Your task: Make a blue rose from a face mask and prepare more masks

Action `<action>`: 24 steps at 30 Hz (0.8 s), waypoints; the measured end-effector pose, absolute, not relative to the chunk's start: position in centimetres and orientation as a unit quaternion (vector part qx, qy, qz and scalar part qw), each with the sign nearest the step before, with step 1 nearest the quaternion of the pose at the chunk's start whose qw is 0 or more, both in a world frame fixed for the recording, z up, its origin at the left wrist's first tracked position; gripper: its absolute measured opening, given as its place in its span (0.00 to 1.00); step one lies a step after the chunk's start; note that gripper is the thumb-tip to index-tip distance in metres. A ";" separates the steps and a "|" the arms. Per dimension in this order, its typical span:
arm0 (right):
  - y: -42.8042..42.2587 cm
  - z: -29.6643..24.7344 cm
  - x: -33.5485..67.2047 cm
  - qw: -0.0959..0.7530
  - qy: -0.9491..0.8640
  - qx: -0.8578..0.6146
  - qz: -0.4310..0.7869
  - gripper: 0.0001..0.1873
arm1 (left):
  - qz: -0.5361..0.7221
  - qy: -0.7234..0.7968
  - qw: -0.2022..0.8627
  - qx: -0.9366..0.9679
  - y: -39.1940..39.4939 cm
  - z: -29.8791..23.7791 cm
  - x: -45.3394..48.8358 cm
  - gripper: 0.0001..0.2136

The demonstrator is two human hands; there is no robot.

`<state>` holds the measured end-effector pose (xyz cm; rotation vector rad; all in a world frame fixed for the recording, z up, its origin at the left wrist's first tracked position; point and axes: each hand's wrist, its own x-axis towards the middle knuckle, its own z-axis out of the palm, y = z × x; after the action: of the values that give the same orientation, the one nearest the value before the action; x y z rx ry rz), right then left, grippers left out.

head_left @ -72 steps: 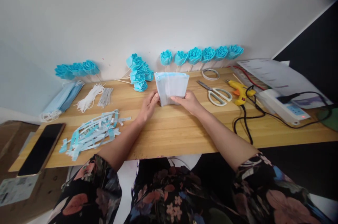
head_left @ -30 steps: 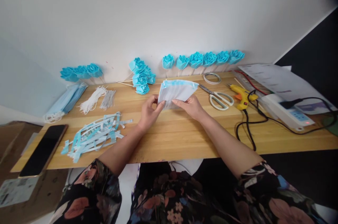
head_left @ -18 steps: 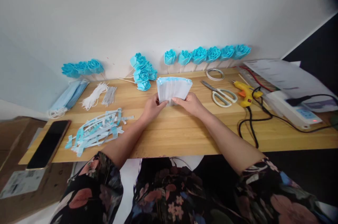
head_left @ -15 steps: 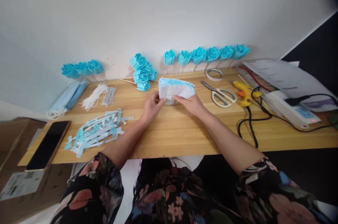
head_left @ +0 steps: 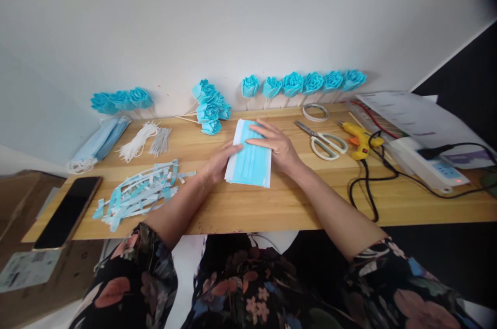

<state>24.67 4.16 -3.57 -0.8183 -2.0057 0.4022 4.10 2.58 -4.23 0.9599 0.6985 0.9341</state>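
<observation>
A small stack of pleated light-blue face masks (head_left: 252, 163) is held between my two hands above the middle of the table, blue side up, white along the left edge. My left hand (head_left: 220, 160) grips the left edge, thumb on top and the other fingers hidden underneath. My right hand (head_left: 278, 147) holds the upper right part, its fingers laid slightly apart across the blue face. Behind the stack, a bunch of blue flowers (head_left: 209, 106) on thin sticks lies against the wall. White-handled scissors (head_left: 324, 143) rest to the right of my right hand.
To the right are a roll of tape (head_left: 315, 112), a yellow glue gun (head_left: 361, 138) with a black cord, and a power strip (head_left: 429, 163). On the left lie cut strips (head_left: 143, 192), white cords (head_left: 139, 141), grey ties (head_left: 160, 141), more masks (head_left: 101, 141) and a phone (head_left: 69, 212).
The masks have gone from folded over, white side showing, to opened out with the blue face up, and sit lower. My right hand's fingers have moved onto the blue face.
</observation>
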 end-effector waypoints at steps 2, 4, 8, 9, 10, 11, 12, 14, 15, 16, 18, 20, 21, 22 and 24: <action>4.2 -3.7 24.6 0.467 -0.783 -0.367 0.186 0.16 | 0.447 0.332 0.706 0.436 2.6 -4.3 3.9 0.28; 4.1 -3.5 24.5 0.505 -0.712 -0.409 0.267 0.25 | 0.477 0.335 0.678 0.448 2.7 -4.3 3.8 0.28; 3.6 -2.5 24.3 0.489 -0.538 -0.398 0.559 0.33 | 0.511 0.325 0.629 0.487 2.9 -4.5 3.9 0.27; 3.4 -2.3 24.2 0.461 -0.513 -0.383 0.614 0.35 | 0.516 0.327 0.616 0.497 3.0 -4.6 4.0 0.27; 3.2 -2.2 24.0 0.435 -0.501 -0.374 0.648 0.35 | 0.521 0.329 0.602 0.508 3.1 -4.7 4.0 0.27; 3.0 -2.1 23.9 0.417 -0.498 -0.371 0.664 0.34 | 0.525 0.332 0.587 0.519 3.1 -4.8 4.0 0.27; 2.9 -2.1 23.8 0.407 -0.500 -0.377 0.665 0.32 | 0.529 0.336 0.571 0.531 3.2 -5.0 4.0 0.26; 2.6 -2.3 23.6 0.401 -0.515 -0.413 0.635 0.27 | 0.536 0.348 0.536 0.551 3.3 -5.2 4.0 0.25; 2.6 -2.4 23.5 0.398 -0.525 -0.435 0.613 0.25 | 0.539 0.356 0.519 0.560 3.4 -5.4 3.9 0.24; 2.6 -2.5 23.4 0.395 -0.535 -0.456 0.591 0.24 | 0.541 0.364 0.504 0.567 3.4 -5.4 3.9 0.23; 2.7 -2.7 23.3 0.385 -0.555 -0.483 0.557 0.25 | 0.541 0.377 0.486 0.573 3.4 -5.5 3.8 0.22; 2.7 -2.7 23.3 0.379 -0.572 -0.488 0.539 0.25 | 0.535 0.385 0.493 0.568 3.4 -5.4 3.7 0.22; 2.8 -2.7 23.4 0.380 -0.577 -0.490 0.532 0.26 | 0.533 0.386 0.502 0.562 3.4 -5.2 3.7 0.22; 2.8 -2.7 23.4 0.381 -0.582 -0.492 0.523 0.26 | 0.530 0.387 0.511 0.555 3.3 -5.1 3.6 0.22; 2.9 -2.8 23.5 0.387 -0.590 -0.497 0.505 0.27 | 0.529 0.390 0.525 0.542 3.3 -4.8 3.5 0.21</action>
<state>23.52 2.87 -2.78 -1.2662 -1.5016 1.2860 3.46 3.30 -4.82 1.2958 0.9322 1.2653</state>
